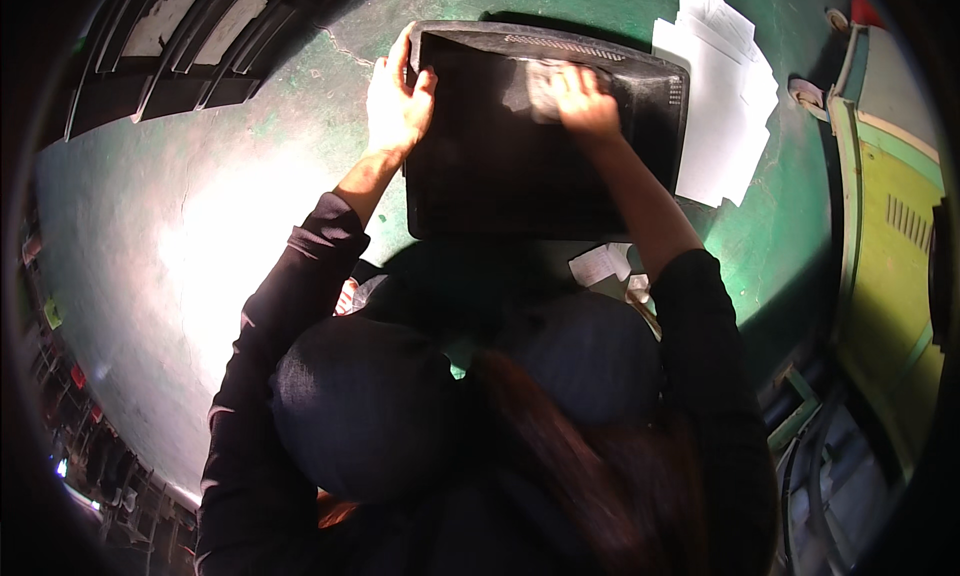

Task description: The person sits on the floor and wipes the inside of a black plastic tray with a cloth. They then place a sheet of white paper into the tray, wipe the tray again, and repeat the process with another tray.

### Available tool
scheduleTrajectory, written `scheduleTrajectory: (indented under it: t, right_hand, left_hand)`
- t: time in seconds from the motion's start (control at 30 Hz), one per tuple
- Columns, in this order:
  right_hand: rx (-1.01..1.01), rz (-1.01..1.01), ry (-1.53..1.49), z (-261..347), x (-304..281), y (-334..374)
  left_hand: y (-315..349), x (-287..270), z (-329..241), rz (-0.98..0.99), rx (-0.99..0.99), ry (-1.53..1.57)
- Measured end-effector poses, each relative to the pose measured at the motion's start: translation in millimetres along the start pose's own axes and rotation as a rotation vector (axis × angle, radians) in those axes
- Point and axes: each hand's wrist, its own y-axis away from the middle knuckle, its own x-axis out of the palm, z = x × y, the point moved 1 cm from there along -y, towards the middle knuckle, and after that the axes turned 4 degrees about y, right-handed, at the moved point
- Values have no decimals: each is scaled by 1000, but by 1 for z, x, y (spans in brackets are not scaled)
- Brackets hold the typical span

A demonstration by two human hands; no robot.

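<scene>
1. A flat black monitor (540, 146) lies face-down-looking on the green floor (250, 196), just ahead of the person's knees
2. The left hand (397, 101) grasps the monitor's far left corner, fingers curled over its edge
3. The right hand (580, 101) presses a crumpled pale cloth (543, 84) flat against the monitor's upper surface, fingers spread over it
4. A stack of white paper sheets (720, 96) lies just right of the monitor; smaller paper scraps (602, 264) sit near its lower right edge
</scene>
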Motion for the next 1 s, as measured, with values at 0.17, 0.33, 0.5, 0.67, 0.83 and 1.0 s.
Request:
scheduleTrajectory:
  t: [0.17,0.33,0.5,0.67,0.83,1.0]
  right_hand:
    - [123,350,125,-45,0,43]
    - [-119,499,9,-41,-28,82]
    - [265,880,-528,-6,-63,107]
    - [374,360,-1017,19,-80,87]
    - [677,-152,-466,-55,-98,-1]
    - [885,-231,-1567,-33,-34,-41]
  left_hand:
    - [0,-3,-19,6,-78,23]
    - [1,2,-7,-64,33,63]
    - [1,-2,1,-60,-22,168]
    - [2,6,-6,-20,-30,112]
    - [18,-20,-7,-58,-181,27]
    - [17,-8,-8,-40,-79,83]
